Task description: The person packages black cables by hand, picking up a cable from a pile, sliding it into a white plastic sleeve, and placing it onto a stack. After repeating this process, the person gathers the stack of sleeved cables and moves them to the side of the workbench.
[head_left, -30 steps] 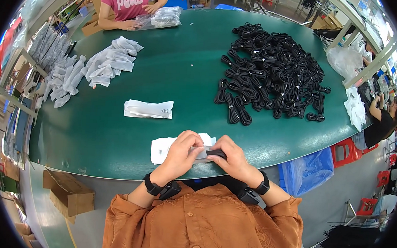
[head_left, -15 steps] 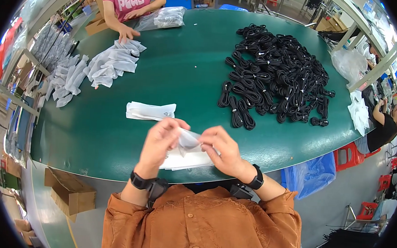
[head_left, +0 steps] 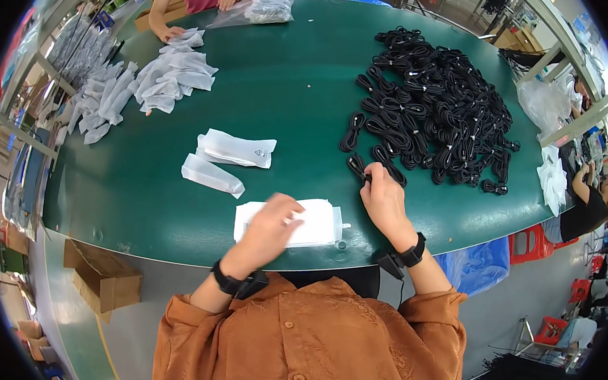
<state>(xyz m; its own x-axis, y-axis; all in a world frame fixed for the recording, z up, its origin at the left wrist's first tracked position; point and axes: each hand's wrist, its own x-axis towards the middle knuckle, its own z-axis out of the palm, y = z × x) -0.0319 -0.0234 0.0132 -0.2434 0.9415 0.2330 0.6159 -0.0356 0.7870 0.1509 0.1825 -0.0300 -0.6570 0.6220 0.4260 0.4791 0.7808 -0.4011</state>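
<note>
Over white bags (head_left: 321, 222), the left hand (head_left: 268, 223), blurred, has fingers and thumb apart; at the cable pile (head_left: 441, 115), the right hand (head_left: 384, 203) pinches one black bundle (head_left: 355, 167).

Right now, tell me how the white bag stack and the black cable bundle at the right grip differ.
The bag stack is white and flat; the cable bundle is black and looped. The left grip is over the bag stack, contact unclear; the right grip pinches the cable bundle. The bag stack lies nearer the front edge of the green table than the cable bundle. Both have the table beneath.
</note>
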